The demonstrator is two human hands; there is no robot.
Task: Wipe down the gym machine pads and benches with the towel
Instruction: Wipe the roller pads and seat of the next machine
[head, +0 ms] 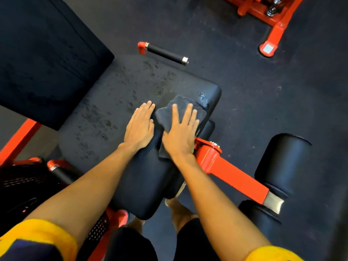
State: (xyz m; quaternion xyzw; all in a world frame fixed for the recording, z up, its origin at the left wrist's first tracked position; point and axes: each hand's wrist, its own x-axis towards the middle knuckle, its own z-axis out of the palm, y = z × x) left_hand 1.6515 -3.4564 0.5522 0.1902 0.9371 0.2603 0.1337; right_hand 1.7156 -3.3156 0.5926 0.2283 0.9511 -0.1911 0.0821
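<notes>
Our right hand, fingers straight, presses the crumpled dark-grey cloth towel flat, likely for full contact; left hand, also flat-palmed, braces on the droplet-speckled black padded seat.

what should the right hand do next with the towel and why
Probably slide the towel left and away across the seat pad: the right hand presses it flat near the front corner, while droplets speckle the pad beyond the left hand.

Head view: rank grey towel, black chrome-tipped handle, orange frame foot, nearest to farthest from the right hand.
1. Dark grey cloth towel, under the right hand.
2. Black chrome-tipped grip handle, straight ahead.
3. Orange metal frame foot, far upper right.
</notes>
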